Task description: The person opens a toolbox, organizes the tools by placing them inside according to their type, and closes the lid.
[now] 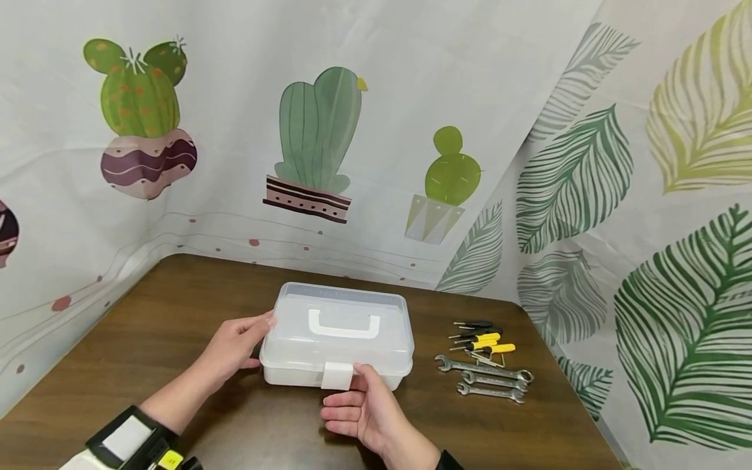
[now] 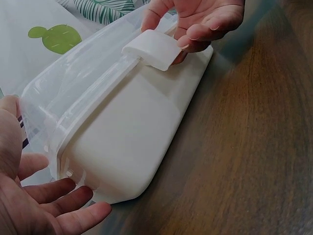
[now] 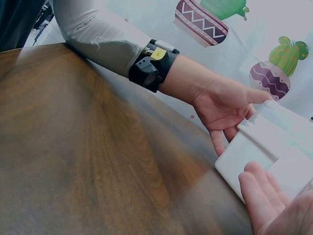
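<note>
Hands on the toolbox, right at the latch!
The clear-lidded plastic toolbox (image 1: 337, 351) sits mid-table on the brown wooden table (image 1: 147, 313), lid down, and here's the left hand (image 1: 232, 343) at its left end, fingers spread and touching the side, no grip. Over to the right hand (image 1: 376, 414): thumb and forefinger appear to pinch the white latch (image 1: 337, 376), other fingers loose below. Looks like the latch-working step; whether it's hooked or free, I can't tell. The next move seems to call for a steady left hand and firm thumb pressure. Off to the right: wrenches (image 1: 493, 381) and yellow-handled screwdrivers (image 1: 501, 348), both untouched.
</note>
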A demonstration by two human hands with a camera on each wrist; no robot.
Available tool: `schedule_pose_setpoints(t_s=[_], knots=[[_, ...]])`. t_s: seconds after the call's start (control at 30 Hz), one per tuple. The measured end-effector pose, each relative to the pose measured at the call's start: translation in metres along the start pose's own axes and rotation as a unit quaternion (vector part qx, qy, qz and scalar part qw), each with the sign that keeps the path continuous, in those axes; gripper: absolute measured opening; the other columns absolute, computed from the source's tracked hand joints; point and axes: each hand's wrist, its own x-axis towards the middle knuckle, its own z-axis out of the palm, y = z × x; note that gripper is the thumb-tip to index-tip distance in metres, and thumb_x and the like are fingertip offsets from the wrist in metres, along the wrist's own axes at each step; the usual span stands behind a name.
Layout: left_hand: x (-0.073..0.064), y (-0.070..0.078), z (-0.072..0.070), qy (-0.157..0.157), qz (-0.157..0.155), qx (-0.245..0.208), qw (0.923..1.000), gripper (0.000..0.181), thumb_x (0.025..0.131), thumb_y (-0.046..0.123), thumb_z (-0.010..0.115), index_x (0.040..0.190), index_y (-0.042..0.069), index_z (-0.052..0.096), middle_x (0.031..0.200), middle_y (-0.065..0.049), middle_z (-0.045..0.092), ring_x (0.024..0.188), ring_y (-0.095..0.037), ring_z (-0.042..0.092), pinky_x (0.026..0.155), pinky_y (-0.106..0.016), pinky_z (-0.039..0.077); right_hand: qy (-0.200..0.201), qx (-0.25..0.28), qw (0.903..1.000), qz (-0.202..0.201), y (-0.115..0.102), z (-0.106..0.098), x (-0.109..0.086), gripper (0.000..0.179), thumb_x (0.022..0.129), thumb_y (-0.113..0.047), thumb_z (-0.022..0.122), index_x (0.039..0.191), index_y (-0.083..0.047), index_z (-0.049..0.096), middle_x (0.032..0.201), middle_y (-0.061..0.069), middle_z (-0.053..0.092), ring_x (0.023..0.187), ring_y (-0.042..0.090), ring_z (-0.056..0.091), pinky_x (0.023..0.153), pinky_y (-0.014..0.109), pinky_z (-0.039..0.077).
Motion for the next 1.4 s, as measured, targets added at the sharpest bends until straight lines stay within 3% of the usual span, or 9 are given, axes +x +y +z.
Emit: schedule_pose_setpoints(t_s=[0.2,0.37,0.6,0.9,1.2,1.4], knots=[[0.001,0.001,0.0,0.002,-0.005,-0.001,1.0,0.064,0.105,0.051,0.052,0.155,0.013,0.046,0.163,-0.02,0.038,0.143,-0.042,0.045,0.086,-0.048,0.062,-0.041,0.02,0.999,0.003,0.001,-0.005,-0.002,0.048,0.102,-0.055,0.051,0.116,-0.009,0.053,0.078,0.0,0.076,0.076,0.017,0.076,0.073,0.036,0.062],[-0.001,0.002,0.0,0.002,-0.007,0.002,1.0,0.065,0.104,0.052,0.052,0.155,0.012,0.046,0.163,-0.02,0.038,0.142,-0.043,0.047,0.086,-0.047,0.062,-0.064,0.027,0.9976,0.005,0.001,-0.01,-0.002,0.04,0.102,-0.053,0.054,0.108,-0.013,0.053,0.083,-0.001,0.078,0.079,0.015,0.077,0.075,0.033,0.062],[0.0,0.004,0.0,0.001,-0.006,-0.002,1.0,0.064,0.104,0.05,0.053,0.155,0.012,0.047,0.163,-0.02,0.038,0.142,-0.042,0.047,0.086,-0.048,0.062,-0.064,0.015,0.9978,-0.003,0.0,-0.012,0.0,0.056,0.1,-0.048,0.053,0.13,-0.001,0.046,0.094,0.003,0.078,0.084,0.017,0.077,0.078,0.033,0.062],[-0.001,0.004,-0.001,0.003,-0.004,-0.001,1.0,0.063,0.105,0.05,0.052,0.154,0.011,0.048,0.164,-0.018,0.039,0.142,-0.042,0.046,0.086,-0.048,0.062,-0.078,0.007,0.9969,-0.003,-0.004,-0.012,-0.004,0.034,0.098,-0.032,0.051,0.122,-0.008,0.049,0.105,0.008,0.078,0.088,0.019,0.076,0.078,0.034,0.062],[-0.001,0.001,0.002,0.003,-0.006,-0.008,0.9999,0.061,0.105,0.05,0.053,0.154,0.014,0.05,0.163,-0.017,0.041,0.143,-0.041,0.045,0.084,-0.049,0.062,-0.133,0.001,0.991,-0.007,-0.005,-0.018,-0.008,0.04,0.094,-0.014,0.053,0.131,-0.001,0.051,0.112,0.01,0.077,0.093,0.02,0.077,0.081,0.033,0.062],[-0.002,0.002,0.003,0.007,-0.007,-0.01,0.9999,0.06,0.105,0.049,0.052,0.153,0.014,0.05,0.163,-0.016,0.042,0.14,-0.04,0.048,0.082,-0.047,0.063,-0.145,0.004,0.9894,-0.005,-0.005,-0.02,-0.007,0.043,0.092,-0.011,0.056,0.132,0.002,0.051,0.11,0.009,0.077,0.093,0.02,0.077,0.081,0.033,0.062]])
